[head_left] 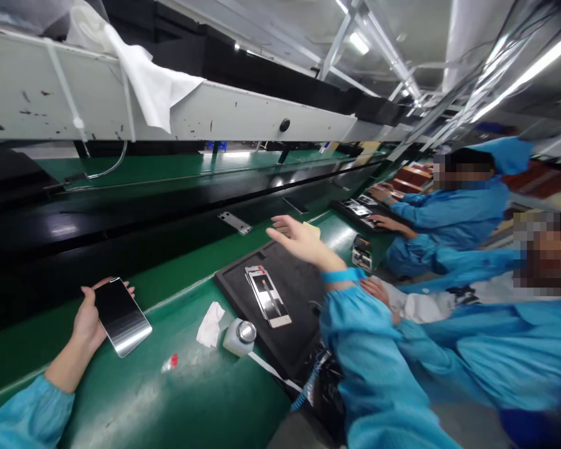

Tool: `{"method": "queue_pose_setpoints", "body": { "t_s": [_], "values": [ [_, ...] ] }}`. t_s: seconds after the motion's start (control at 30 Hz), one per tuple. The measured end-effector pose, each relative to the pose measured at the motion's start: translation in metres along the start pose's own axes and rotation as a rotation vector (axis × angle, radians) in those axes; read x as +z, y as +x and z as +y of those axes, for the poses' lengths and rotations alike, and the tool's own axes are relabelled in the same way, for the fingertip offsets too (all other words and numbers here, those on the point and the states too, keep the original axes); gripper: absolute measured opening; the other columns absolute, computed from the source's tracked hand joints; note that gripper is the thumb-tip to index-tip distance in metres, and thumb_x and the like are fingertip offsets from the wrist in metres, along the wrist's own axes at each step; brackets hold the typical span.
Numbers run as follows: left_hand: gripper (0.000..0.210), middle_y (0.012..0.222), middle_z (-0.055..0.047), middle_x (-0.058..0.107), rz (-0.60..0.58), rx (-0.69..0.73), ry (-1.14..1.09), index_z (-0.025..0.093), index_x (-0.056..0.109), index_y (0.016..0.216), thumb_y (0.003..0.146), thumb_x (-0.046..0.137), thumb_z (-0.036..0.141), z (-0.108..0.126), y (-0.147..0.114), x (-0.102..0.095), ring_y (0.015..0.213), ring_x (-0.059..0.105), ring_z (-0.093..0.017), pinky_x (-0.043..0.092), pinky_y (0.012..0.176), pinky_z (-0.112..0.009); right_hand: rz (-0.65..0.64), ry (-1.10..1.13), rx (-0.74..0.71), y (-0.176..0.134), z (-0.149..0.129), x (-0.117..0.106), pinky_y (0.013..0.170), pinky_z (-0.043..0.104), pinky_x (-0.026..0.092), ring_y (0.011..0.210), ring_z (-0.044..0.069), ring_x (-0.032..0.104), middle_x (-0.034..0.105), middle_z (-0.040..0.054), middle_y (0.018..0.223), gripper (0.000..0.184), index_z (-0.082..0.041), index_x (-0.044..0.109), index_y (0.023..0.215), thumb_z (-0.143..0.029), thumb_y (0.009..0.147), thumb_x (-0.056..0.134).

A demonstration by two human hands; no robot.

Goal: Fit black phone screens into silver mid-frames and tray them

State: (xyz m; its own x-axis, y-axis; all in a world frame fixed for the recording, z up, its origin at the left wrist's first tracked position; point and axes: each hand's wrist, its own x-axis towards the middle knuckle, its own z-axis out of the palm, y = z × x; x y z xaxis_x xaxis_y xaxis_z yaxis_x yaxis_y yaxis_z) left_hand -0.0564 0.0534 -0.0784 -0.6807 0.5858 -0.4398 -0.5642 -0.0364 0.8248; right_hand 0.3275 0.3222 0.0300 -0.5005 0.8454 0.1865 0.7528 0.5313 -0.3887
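My left hand point(90, 318) grips a smartphone point(123, 317) with a dark, glossy face by its edges, fingers wrapped behind it, above the green bench. Stretched out to the far right is my right hand point(302, 240), its fingers extended and nothing seen in them. It hovers over the far edge of a black tray point(234, 280). On that tray lie white phone front panels point(279, 319), partly overlapping. A small yellow piece point(312, 229) shows just behind my right hand; I cannot tell whether it is touched.
A bottle with a metal top point(239, 337), a white tissue point(210, 325) and a red-and-clear scrap point(171, 363) sit on the bench point(121, 405). The dark conveyor belt point(177, 231) carries a metal phone plate point(235, 222). Co-workers in blue point(467, 212) sit right; one's hand point(378, 292) is by my sleeve.
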Motion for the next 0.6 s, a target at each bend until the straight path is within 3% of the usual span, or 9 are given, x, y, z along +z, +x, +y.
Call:
{"method": "queue_pose_setpoints", "body": {
  "t_s": [0.1, 0.2, 0.27, 0.33, 0.43, 0.6],
  "values": [
    [0.056, 0.100, -0.008, 0.081, 0.055, 0.016, 0.005, 0.020, 0.068, 0.114, 0.113, 0.023, 0.053, -0.001, -0.001, 0.002, 0.107, 0.079, -0.028, 0.061, 0.104, -0.053, -0.139, -0.082, 0.177, 0.068, 0.020, 0.052, 0.121, 0.046, 0.045, 0.148, 0.037, 0.053, 0.052, 0.0298, 0.157, 0.090, -0.008, 0.036, 0.165, -0.055, 0.098, 0.071],
    [0.059, 0.101, -0.010, 0.083, 0.104, 0.023, 0.025, 0.023, 0.072, 0.106, 0.110, 0.026, 0.059, -0.003, 0.000, 0.003, 0.132, 0.069, -0.037, 0.050, 0.115, -0.064, -0.193, -0.132, 0.268, 0.116, 0.042, 0.096, 0.122, 0.053, 0.040, 0.155, 0.046, 0.043, 0.035, 0.0357, 0.167, 0.120, -0.008, 0.022, 0.171, -0.071, 0.086, 0.078],
    [0.063, 0.106, -0.011, 0.084, 0.125, 0.032, 0.058, 0.027, 0.076, 0.099, 0.104, 0.031, 0.071, -0.007, 0.003, 0.000, 0.142, 0.060, -0.039, 0.049, 0.115, -0.064, -0.214, -0.166, 0.313, 0.138, 0.055, 0.118, 0.122, 0.059, 0.036, 0.157, 0.050, 0.036, 0.025, 0.0360, 0.171, 0.129, -0.011, 0.015, 0.173, -0.079, 0.081, 0.076],
    [0.064, 0.113, -0.010, 0.083, 0.125, 0.050, 0.083, 0.031, 0.079, 0.095, 0.097, 0.038, 0.080, -0.011, 0.007, -0.005, 0.146, 0.055, -0.040, 0.056, 0.108, -0.060, -0.226, -0.189, 0.329, 0.156, 0.064, 0.135, 0.122, 0.060, 0.035, 0.158, 0.051, 0.033, 0.022, 0.0343, 0.173, 0.131, -0.014, 0.010, 0.174, -0.083, 0.081, 0.072],
    [0.066, 0.121, -0.010, 0.082, 0.109, 0.047, 0.087, 0.032, 0.083, 0.096, 0.090, 0.046, 0.087, -0.015, 0.013, -0.010, 0.147, 0.053, -0.041, 0.067, 0.089, -0.054, -0.235, -0.201, 0.297, 0.173, 0.075, 0.155, 0.120, 0.056, 0.038, 0.155, 0.047, 0.039, 0.033, 0.0319, 0.169, 0.126, -0.014, 0.011, 0.174, -0.082, 0.085, 0.069],
    [0.063, 0.119, -0.011, 0.081, 0.144, -0.006, 0.010, 0.028, 0.084, 0.103, 0.096, 0.047, 0.080, -0.017, 0.012, 0.002, 0.149, 0.050, -0.040, 0.072, 0.064, -0.042, -0.183, -0.194, 0.204, 0.182, 0.083, 0.167, 0.114, 0.046, 0.043, 0.143, 0.041, 0.054, 0.054, 0.0314, 0.154, 0.099, -0.007, 0.019, 0.170, -0.055, 0.098, 0.067]
  ]
}}
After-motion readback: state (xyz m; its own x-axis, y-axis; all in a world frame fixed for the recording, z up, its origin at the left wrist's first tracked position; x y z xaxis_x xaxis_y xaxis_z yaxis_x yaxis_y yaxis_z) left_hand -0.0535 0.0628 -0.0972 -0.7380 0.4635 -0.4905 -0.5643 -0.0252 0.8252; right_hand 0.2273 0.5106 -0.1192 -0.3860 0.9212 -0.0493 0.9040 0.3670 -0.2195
